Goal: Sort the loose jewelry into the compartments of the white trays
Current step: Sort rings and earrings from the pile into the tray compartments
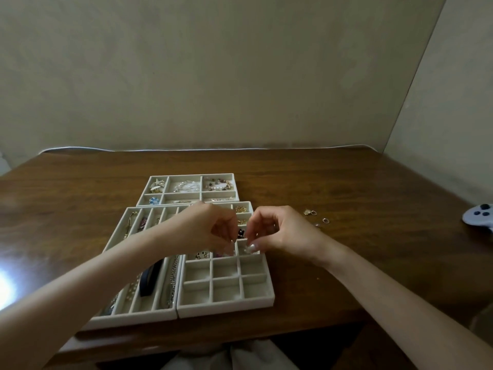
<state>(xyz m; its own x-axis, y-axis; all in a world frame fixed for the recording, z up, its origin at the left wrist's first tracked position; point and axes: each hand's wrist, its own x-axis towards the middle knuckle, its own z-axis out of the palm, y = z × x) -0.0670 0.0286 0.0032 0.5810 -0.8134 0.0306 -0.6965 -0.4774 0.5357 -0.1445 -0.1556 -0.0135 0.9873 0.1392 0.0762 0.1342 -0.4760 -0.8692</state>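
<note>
Small pale piece, maybe a pearl stud (too small to ID), looks pinched betw thumb + fingertips of right hand, low over a right-column cell of the grid tray, just far of the empty near rows. Left hand is right beside it, fingers curled down over the next cell. Can't tell if it holds anything.

Step, my read: placing or seating one item in its cell. Next: let go inside the cell walls, then reach right for the loose rings lying on the bare table, right of the trays. They're tiny and flat on wood, so they need a fingertip pinch.

Materials: trays are white, felt-looking, w/ thin square dividers. Rings are thin gold-tone metal hoops. Long-slot tray on the left holds chains + a dark strap. Far tray holds beaded strands and a blue bit. Table is glossy brown wood. White game controller sits at the right edge.
</note>
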